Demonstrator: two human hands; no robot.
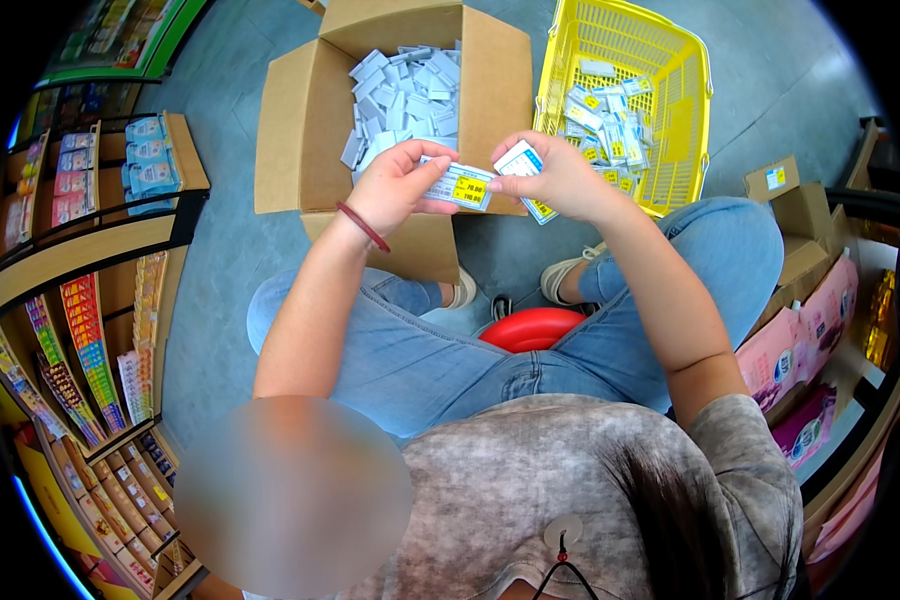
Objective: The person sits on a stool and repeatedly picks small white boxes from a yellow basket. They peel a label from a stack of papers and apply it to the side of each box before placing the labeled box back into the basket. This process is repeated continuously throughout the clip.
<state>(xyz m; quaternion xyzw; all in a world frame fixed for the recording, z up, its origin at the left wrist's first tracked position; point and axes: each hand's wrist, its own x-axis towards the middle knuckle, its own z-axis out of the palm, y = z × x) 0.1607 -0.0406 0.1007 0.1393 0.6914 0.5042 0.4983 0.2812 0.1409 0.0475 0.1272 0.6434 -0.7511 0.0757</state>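
My left hand (386, 184) pinches a flat price tag (456, 186) by its left end, its white-and-yellow printed face turned up. In my right hand (570, 180) is a second price tag (521, 161) with a blue band, slanted and partly covered by the fingers. The right thumb reaches the right end of the first tag. Under and beyond my left hand stands an open cardboard box (495, 97) heaped with pale grey plastic tags (405, 94). To its right, a yellow plastic basket (675, 142) holds several printed price tags (615, 131).
A red round seat (532, 328) shows between my legs. Shelves of packaged goods (90, 247) line the left side. Pink pouches (787, 337) and a small open carton (795, 217) stand at the right. Grey floor (217, 225) surrounds the box.
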